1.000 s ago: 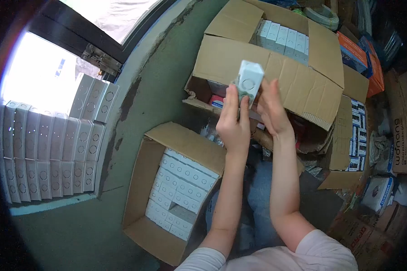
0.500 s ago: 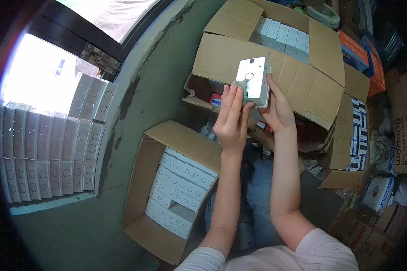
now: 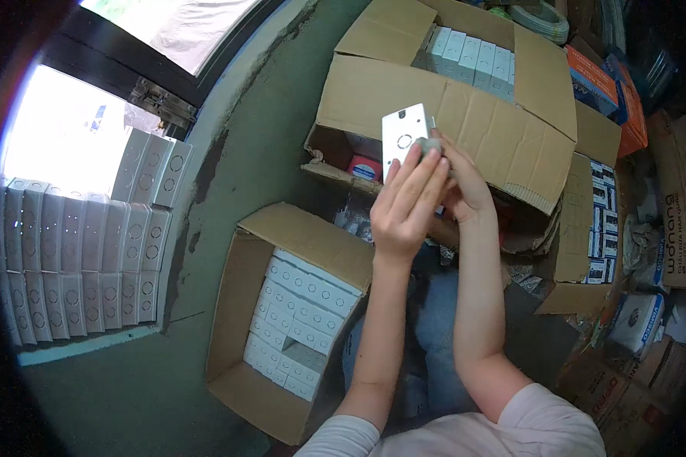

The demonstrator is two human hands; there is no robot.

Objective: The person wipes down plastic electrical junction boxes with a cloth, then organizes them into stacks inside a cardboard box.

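Observation:
A white electrical back box (image 3: 399, 128) with round knockouts is held up in front of the large carton, tilted. My right hand (image 3: 469, 186) grips it from the right and below; part of that grip is hidden behind the box and my other hand. A crumpled grey-green rag (image 3: 428, 144) shows at the box's side edge. Pressed over the rag are the fingers of my left hand (image 3: 404, 209), held close together. Below, an open carton (image 3: 244, 305) holds rows of similar white boxes (image 3: 301, 308), with one gap among them.
Stacked white boxes (image 3: 84, 236) stand on the window ledge at left. A large carton (image 3: 465, 114) with more boxes is ahead. To the right are a carton of small dark-and-white packs (image 3: 602, 221), an orange box (image 3: 625, 110) and a white-and-blue package (image 3: 636, 324).
The box has shifted slightly left and turned, showing its face more narrowly. My left hand and the rag have moved from its front face to the right-hand edge.

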